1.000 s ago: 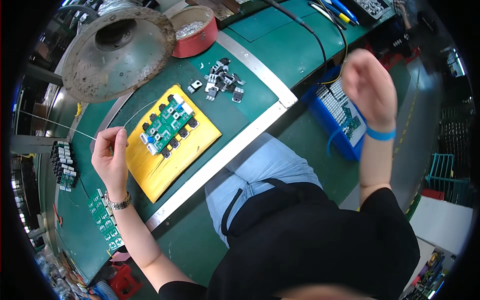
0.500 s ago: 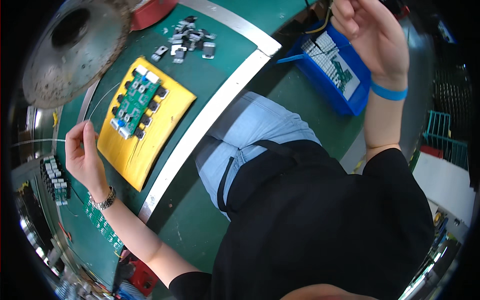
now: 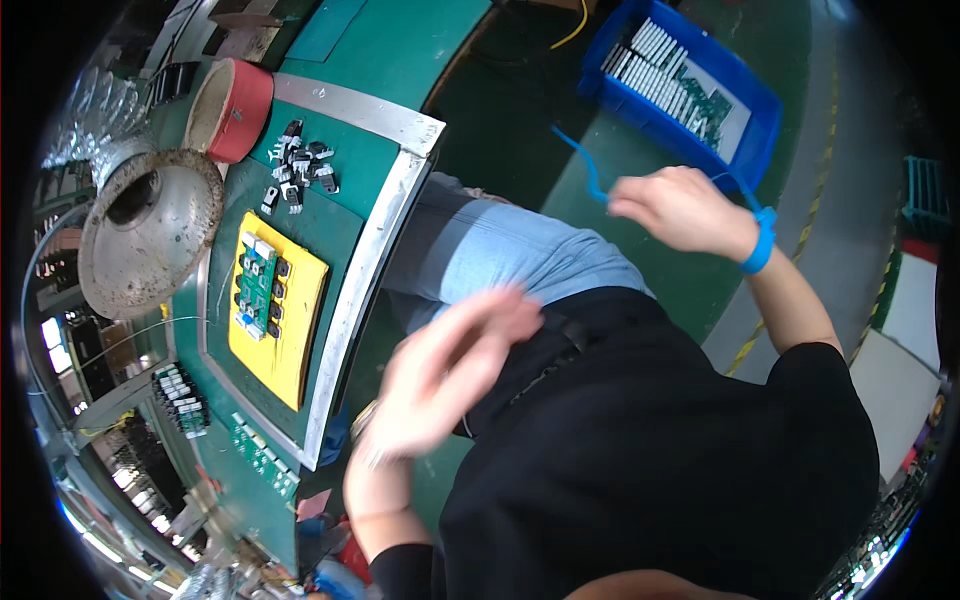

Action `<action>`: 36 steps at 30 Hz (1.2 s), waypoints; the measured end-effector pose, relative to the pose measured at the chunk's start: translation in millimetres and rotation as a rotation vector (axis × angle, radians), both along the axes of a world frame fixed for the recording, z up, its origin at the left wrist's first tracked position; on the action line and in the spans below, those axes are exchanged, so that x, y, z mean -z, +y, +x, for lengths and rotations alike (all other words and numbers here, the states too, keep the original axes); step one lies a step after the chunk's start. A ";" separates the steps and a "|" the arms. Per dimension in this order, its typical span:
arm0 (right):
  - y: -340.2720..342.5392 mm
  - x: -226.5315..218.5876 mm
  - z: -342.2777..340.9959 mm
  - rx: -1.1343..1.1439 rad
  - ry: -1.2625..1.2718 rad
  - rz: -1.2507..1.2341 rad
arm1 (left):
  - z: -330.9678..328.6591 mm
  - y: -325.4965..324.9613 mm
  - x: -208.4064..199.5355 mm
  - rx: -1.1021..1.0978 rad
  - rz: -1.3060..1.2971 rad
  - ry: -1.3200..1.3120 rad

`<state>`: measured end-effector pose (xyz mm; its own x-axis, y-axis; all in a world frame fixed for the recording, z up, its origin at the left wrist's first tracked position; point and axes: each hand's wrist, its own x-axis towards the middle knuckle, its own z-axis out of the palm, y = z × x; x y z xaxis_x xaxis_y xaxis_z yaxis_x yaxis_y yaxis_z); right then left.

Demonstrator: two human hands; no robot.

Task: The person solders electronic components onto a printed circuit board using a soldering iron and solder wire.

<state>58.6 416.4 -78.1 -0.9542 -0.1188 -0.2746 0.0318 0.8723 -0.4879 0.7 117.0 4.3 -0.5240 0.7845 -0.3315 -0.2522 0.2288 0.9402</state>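
Note:
My left hand, smeared by motion, is in front of my lap with its fingers stretched out; nothing shows in it. My right hand is out to the right, fingers curled together, and what they hold, if anything, is hidden. A blue cord runs up to its fingertips and shows again by the blue wristband. On the bench, a green circuit board with black and white parts lies on a yellow pad, apart from both hands.
Black three-legged components lie piled beyond the pad, near a red ring-shaped roll. A stained metal funnel hood hangs at left. More boards lie nearer on the bench. A blue bin with boards stands at right; the bench has a metal edge.
My left hand has left the thin wire beside the yellow pad and swung right, over my lap. My right hand has come lower, away from the blue bin. The whole view has shifted.

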 end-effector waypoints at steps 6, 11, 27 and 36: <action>-51.1 15.5 15.5 -0.271 0.422 -0.784 | -63.7 106.6 144.9 -0.433 0.446 -1.112; 30.8 52.2 53.5 -0.245 -0.358 -0.373 | -108.8 90.5 168.2 -0.490 0.499 -1.176; -61.3 135.1 -89.0 0.358 -0.547 -1.810 | 9.7 118.1 136.2 -0.288 -0.348 -0.012; -92.6 216.1 -182.6 0.494 0.101 -1.101 | 17.0 129.6 118.9 0.363 -0.458 0.512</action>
